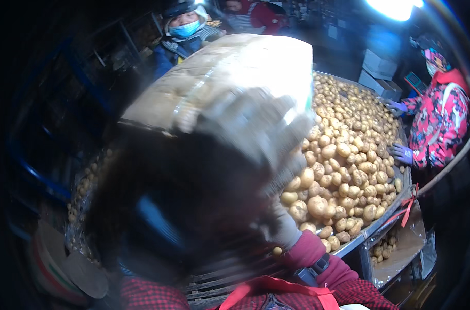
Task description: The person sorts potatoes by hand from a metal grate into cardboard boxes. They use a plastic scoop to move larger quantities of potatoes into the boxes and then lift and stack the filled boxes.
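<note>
A large tan cardboard box, with clear tape along it, is tilted up close before me, its right part washed out by glare. My right hand, in a grey work glove and blurred by motion, grips it at the lower side. Beyond my wrist come a paler glove layer and a red sleeve with a dark watch. A dark blurred mass under the box hides what is behind it, and my left hand is out of view. Right of my hand, many potatoes are heaped on a metal-edged sorting table.
A co-worker's purple-gloved hand rests on the table's right edge. Another person stands behind the box, and one farther back. A plastic-lined carton with potatoes is below the table. Blue metal rails stand at left; slats lie below.
</note>
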`<state>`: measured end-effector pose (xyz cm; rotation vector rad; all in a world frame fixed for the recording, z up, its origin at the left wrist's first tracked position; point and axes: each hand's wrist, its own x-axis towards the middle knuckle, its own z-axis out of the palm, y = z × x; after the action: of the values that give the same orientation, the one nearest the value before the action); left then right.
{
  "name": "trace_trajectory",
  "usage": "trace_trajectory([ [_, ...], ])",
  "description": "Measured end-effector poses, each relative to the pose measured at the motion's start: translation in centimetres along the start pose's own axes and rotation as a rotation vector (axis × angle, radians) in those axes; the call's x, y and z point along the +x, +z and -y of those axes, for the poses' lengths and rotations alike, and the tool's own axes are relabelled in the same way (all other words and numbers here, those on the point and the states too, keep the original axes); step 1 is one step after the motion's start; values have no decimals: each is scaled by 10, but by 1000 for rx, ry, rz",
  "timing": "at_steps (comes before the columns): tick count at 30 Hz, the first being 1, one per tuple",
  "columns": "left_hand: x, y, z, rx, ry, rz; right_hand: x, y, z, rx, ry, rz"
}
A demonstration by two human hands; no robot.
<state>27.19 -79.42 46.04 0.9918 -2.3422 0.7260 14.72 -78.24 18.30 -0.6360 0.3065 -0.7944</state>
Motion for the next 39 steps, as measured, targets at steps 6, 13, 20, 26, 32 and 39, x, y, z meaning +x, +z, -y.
trace_trajectory([
  [6,30,-34,31,108,135,-281,-7,6,63,203,-99,-3],
  [13,-46,-176,77,420,153,-71,-1,108,130,-181,-161,141],
  [20,-199,-167,-15,569,-574,-368,16,184,102,-151,-220,523],
  [26,-285,-124,-105,374,-1244,-440,17,204,23,-991,-318,875],
  [32,-320,-169,-139,-992,-1100,-1213,-25,240,-41,-1566,-581,1244],
  [39,-308,-183,-175,-524,-1393,-1085,-49,227,-96,-1488,-679,1213],
])
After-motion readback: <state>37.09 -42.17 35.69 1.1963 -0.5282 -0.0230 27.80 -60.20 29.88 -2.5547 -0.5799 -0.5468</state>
